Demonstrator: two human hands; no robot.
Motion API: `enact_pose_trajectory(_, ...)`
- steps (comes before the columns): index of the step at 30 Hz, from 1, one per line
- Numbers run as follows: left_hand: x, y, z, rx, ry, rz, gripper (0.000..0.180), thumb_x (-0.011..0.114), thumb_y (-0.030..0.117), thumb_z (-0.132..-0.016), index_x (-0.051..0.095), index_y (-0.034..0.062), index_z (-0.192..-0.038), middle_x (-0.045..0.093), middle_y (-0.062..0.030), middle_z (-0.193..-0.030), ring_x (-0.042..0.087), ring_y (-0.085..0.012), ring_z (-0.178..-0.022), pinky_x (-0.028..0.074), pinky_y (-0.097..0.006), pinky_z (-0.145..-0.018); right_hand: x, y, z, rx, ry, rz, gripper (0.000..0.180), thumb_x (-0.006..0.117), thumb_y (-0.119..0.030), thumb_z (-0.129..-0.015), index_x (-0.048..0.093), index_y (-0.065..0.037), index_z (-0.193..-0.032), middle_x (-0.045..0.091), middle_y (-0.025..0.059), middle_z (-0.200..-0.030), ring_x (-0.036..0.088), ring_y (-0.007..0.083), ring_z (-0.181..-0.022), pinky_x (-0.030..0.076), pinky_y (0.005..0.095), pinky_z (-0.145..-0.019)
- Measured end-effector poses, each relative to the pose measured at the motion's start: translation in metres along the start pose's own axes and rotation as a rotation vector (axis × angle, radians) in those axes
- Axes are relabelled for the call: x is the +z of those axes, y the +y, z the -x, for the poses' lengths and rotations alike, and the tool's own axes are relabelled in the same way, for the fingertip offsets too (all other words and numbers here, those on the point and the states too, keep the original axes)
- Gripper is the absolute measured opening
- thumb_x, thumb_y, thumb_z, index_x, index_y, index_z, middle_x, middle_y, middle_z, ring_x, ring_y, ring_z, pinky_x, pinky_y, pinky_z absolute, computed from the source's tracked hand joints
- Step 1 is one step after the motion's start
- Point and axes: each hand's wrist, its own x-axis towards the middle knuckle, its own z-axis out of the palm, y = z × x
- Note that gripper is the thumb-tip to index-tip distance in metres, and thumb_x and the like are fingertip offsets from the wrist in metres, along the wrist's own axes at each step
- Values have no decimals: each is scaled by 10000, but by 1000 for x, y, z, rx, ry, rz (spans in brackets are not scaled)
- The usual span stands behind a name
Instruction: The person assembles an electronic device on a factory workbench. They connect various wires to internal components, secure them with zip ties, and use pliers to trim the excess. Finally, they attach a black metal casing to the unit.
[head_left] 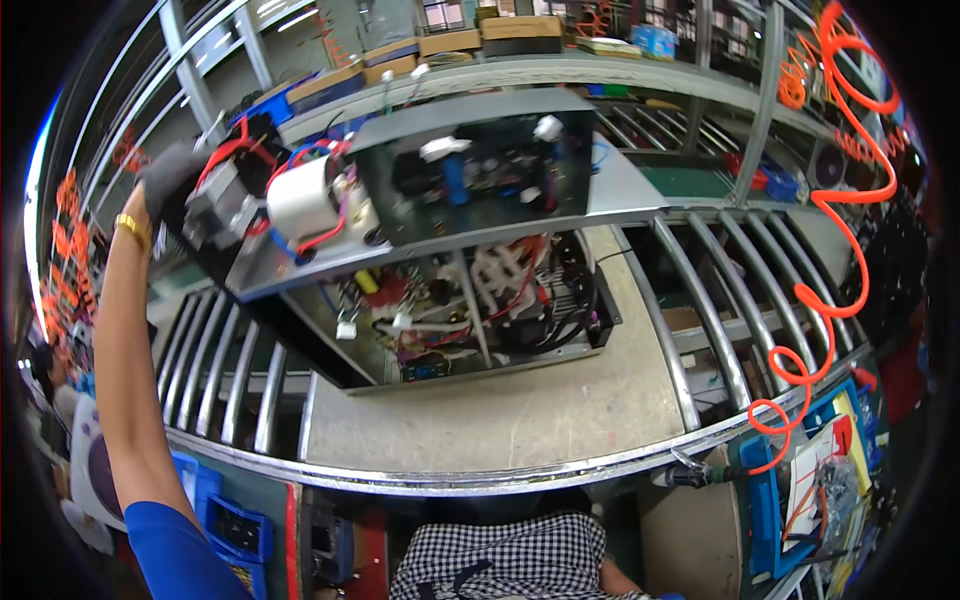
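Checkered cloth [500,555] sat nearest. Gloved left hand [172,170] was at the left end of the component-laden metal tray [625,187]; couldn't tell if fingers gripped. Tray sat above open chassis [490,368] on tan board [500,425]. Right hand was out of view.

Smooth sheet metal is seen in the raised panel [480,215], finished in dull grey on top and semi-gloss black in front. The white cylinder [298,200] is faced in smooth, plastic-like material. Bright polished metal is shown by the right rollers [702,315], left rollers [272,400] and near rail [440,482]. A matt, scuffed, wood-like surface is shown by the board [480,428]. Glossy plastic is seen in the orange hose [862,260], and woven cloth in the checked garment [500,560] and blue sleeve [180,555]. Far boxes [520,27] are made of matt cardboard.
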Motion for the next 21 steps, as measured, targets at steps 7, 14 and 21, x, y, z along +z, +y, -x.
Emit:
enact_pose_trajectory(7,-33,93,24,-410,148,437,339,708,302,-802,731,-3,-949,692,-63,-794,611,-148,-668,493,-314,-634,-36,-30,6,-182,165,-126,317,568,-297,-946,737,-64,-1079,726,143,-1112,698,296,-1017,527,349,-897)
enact_pose_trajectory(14,-26,77,10,-399,266,358,272,662,284,-800,694,28,-885,626,-87,-718,557,-181,-582,473,-359,-553,-131,-235,195,-693,144,-177,385,599,-349,-972,659,-40,-1195,709,104,-1082,667,214,-1005,509,344,-918)
enact_pose_trajectory(21,-22,87,-1,-426,258,-8,456,734,445,-703,773,57,-939,722,-229,-957,719,-331,-891,554,-415,-751,-232,-441,226,-1141,678,-73,410,549,-221,-991,545,-147,-1394,727,104,-933,712,272,-865,536,380,-776)
